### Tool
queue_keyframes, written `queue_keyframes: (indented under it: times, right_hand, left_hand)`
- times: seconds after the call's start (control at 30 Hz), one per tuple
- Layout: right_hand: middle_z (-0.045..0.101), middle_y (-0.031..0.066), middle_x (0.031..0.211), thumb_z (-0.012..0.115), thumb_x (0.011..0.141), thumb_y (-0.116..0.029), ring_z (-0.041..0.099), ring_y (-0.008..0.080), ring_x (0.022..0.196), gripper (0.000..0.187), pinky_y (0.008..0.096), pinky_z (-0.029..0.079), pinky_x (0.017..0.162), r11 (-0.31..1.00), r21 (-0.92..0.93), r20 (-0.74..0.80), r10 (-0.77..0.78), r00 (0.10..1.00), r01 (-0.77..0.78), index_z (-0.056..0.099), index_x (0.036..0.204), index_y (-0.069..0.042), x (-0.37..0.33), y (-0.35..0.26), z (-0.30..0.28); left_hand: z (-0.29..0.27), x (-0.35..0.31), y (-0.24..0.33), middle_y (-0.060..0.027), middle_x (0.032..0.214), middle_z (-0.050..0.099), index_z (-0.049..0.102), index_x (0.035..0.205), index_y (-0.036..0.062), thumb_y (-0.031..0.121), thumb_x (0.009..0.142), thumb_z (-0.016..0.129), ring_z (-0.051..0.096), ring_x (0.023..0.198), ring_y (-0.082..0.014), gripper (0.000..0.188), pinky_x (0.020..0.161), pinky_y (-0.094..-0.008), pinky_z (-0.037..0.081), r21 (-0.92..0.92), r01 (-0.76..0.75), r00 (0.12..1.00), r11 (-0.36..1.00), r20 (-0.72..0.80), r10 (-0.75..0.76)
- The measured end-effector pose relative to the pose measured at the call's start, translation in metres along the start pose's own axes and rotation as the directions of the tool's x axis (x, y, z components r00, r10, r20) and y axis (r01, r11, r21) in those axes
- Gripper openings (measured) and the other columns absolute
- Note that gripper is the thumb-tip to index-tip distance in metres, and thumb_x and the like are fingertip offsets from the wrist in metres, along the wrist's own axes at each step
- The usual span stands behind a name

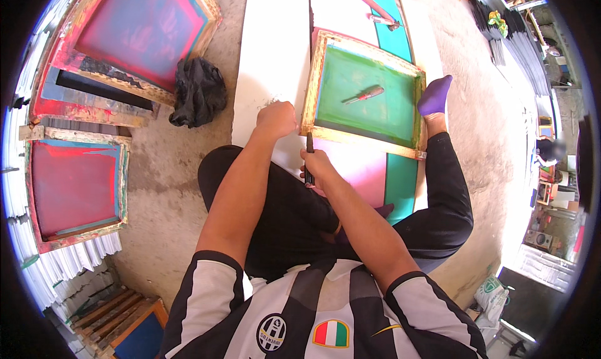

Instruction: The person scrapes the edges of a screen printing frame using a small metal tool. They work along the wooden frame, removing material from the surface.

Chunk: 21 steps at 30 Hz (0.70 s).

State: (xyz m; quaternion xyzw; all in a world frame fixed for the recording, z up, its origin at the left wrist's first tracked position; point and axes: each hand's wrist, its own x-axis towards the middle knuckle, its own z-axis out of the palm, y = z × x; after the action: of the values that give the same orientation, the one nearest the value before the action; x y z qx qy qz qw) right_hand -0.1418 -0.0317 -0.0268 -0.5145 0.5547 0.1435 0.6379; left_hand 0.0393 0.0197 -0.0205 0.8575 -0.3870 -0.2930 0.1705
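A silk-screen frame (pixel 362 142) with pale wooden bars and green mesh lies tilted in front of me. My right hand (pixel 318 166) is closed round a slim black-handled tool (pixel 309 143), whose far end meets the frame's near left corner. Its exact kind I cannot make out. Just left of that corner, over a white board (pixel 266 52), my left hand (pixel 278 119) is closed in a fist; its fingers face away. On the mesh rests a screwdriver (pixel 365 95) with a reddish handle. My foot in a purple sock (pixel 435 96) touches the frame's right side.
A hammer (pixel 379 10) lies beyond the frame, across pink and teal strips (pixel 400 187). At left, a black plastic bag (pixel 199 91) sits beside paint-stained screen frames (pixel 78 193). Low on the left stands a wooden pallet (pixel 109 315). Far right, a person (pixel 549 151) is visible.
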Motion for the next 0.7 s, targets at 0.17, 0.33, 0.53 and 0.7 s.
queue_keyframes:
  times: [0.17,0.33,0.53,0.7]
  right_hand:
    - [0.053,0.0078,0.075,0.06,0.099,-0.031,0.051,0.0206,0.059,0.037,0.0411,0.038,0.046,0.998,-0.069,-0.058,0.002,0.998,-0.006,0.058,0.104,0.005,-0.004,-0.005,0.002]
    - [0.056,0.0129,0.075,0.059,0.097,-0.028,0.057,0.0244,0.058,0.036,0.044,0.04,0.045,0.986,-0.168,-0.08,0.0,0.997,-0.013,0.058,0.104,0.008,0.006,-0.003,-0.003]
    - [0.058,0.0182,0.073,0.053,0.09,-0.014,0.061,0.0305,0.056,0.027,0.0478,0.043,0.043,0.965,-0.261,-0.086,-0.055,0.995,0.031,0.057,0.097,0.012,0.014,-0.002,-0.006]
    - [0.056,0.0179,0.071,0.052,0.089,-0.012,0.059,0.0311,0.053,0.025,0.0492,0.043,0.042,0.966,-0.257,-0.065,-0.032,0.997,0.015,0.057,0.091,0.012,0.011,-0.007,-0.006]
  left_hand:
    - [0.006,0.006,-0.005,-0.0174,0.093,0.076,0.08,0.087,0.0091,0.025,0.077,0.081,0.074,0.092,-0.0345,0.019,0.082,-0.0456,0.059,0.089,0.099,0.995,0.991,-0.009,-0.098]
    - [-0.001,0.005,0.006,-0.0171,0.101,0.077,0.08,0.093,0.0091,0.026,0.078,0.081,0.074,0.097,-0.0349,0.023,0.083,-0.0461,0.059,0.105,0.087,0.996,0.991,0.017,-0.09]
    - [-0.002,0.008,0.005,-0.0155,0.098,0.077,0.08,0.091,0.0093,0.025,0.078,0.08,0.074,0.095,-0.0342,0.02,0.084,-0.0463,0.059,0.05,0.074,0.996,0.996,0.055,-0.077]
    - [0.001,0.009,0.006,-0.0157,0.095,0.077,0.08,0.089,0.0096,0.021,0.078,0.077,0.074,0.093,-0.0343,0.016,0.083,-0.0468,0.059,0.047,0.065,0.997,0.997,0.035,-0.066]
